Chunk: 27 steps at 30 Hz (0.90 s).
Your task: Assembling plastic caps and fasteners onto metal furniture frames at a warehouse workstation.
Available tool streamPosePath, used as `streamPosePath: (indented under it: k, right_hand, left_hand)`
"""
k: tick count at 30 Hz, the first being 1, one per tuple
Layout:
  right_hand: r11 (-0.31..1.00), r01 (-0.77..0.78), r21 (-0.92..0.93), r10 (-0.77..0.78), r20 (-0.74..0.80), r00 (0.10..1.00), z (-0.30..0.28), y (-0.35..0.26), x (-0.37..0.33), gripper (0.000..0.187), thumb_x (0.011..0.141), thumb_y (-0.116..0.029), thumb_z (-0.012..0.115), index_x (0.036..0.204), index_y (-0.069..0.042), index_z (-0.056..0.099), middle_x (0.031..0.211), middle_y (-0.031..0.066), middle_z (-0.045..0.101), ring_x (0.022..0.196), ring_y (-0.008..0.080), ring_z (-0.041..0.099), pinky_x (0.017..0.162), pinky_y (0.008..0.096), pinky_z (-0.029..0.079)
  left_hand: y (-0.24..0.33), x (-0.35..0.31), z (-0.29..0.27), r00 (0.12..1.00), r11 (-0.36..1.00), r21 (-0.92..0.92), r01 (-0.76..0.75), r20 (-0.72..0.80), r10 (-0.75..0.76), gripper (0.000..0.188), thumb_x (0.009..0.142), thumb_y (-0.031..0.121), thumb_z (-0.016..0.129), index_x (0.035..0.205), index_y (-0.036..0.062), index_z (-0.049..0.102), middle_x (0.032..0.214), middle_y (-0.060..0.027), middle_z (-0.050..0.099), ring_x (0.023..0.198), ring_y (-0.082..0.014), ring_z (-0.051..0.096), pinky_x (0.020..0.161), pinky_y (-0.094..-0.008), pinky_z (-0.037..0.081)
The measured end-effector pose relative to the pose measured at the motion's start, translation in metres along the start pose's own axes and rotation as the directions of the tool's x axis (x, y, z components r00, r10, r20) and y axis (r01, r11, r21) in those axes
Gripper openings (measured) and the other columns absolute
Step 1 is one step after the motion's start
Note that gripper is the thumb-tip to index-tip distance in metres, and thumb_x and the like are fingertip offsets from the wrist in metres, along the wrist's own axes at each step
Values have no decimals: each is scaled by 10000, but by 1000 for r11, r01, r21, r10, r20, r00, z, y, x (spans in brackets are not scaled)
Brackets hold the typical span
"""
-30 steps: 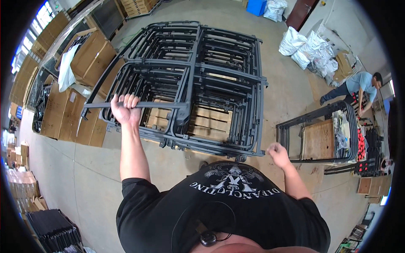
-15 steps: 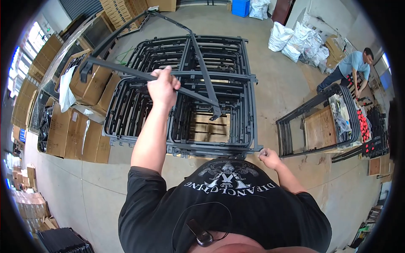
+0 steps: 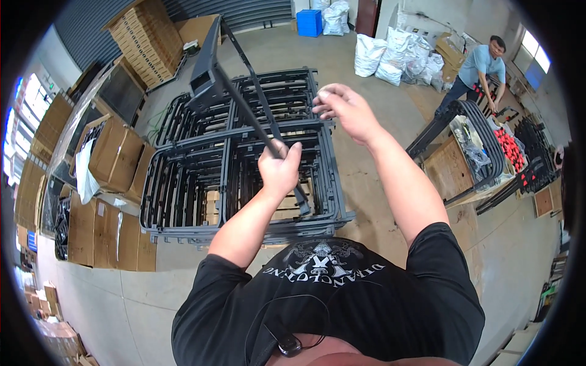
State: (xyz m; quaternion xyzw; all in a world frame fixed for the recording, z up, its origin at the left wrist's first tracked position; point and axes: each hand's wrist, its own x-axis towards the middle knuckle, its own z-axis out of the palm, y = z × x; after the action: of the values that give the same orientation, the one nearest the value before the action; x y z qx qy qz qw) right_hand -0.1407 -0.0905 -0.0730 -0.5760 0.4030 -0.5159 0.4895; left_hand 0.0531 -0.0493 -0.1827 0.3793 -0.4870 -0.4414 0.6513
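Observation:
My left hand is closed around one bar of a black metal frame, which is held up and tilted over a stack. The raised frame's far end stands high at the upper left, and its lower end hangs beside my left wrist. My right hand is off to the right in the air, fingers apart and slightly curled, touching nothing that I can see. Beneath both hands lie several similar black frames, stacked flat with a wooden pallet showing through their openings.
Cardboard boxes stand at the left. White sacks and a blue bin are at the back. On the right, a person in a light blue shirt bends near upright black frames and red-and-black parts.
My left hand has moved right, turning the held frame to a steeper tilt. From low by the stack's near corner, my right hand has risen forward over its right side.

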Motion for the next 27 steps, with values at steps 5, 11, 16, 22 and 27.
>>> streamPosePath:
  k: [5,11,16,22,27]
  right_hand:
    - [944,-329,4,328,85,941,-16,74,-25,367,993,-362,644,1127,-21,615,969,53,661,842,144,658,740,288,544]
    - [531,-801,278,792,173,585,36,232,-19,985,890,-663,616,1496,63,338,1286,262,568,1093,359,647,971,518,518]
    - [235,-762,604,760,374,531,124,237,-1,809,885,-669,624,1421,-87,449,949,150,578,689,278,607,648,482,544]
    - [456,-668,588,758,137,638,173,205,-21,512,919,-520,689,794,-42,554,596,66,486,448,204,480,439,396,445]
    - [481,-605,635,715,115,690,189,169,-34,490,933,-512,672,906,-60,487,608,26,443,457,171,470,390,385,400]
  left_hand:
    - [34,-12,-37,999,988,155,1,-43,5,380,874,69,756,704,121,420,637,65,455,579,-46,417,524,-251,387]
    - [79,-19,-20,999,996,75,-45,25,44,267,931,47,644,806,104,415,574,16,429,434,-69,389,398,-239,327]
    - [86,-21,-6,997,984,176,-1,-77,14,266,928,39,635,820,109,402,580,9,427,425,-88,391,382,-248,312]
    - [142,-34,-23,992,992,116,49,-123,-34,227,907,-19,551,844,115,379,620,2,371,449,-85,346,382,-256,271]
    - [167,-83,-59,999,999,41,6,-48,-4,272,853,-36,585,851,128,368,652,-10,392,466,-112,337,398,-275,287]
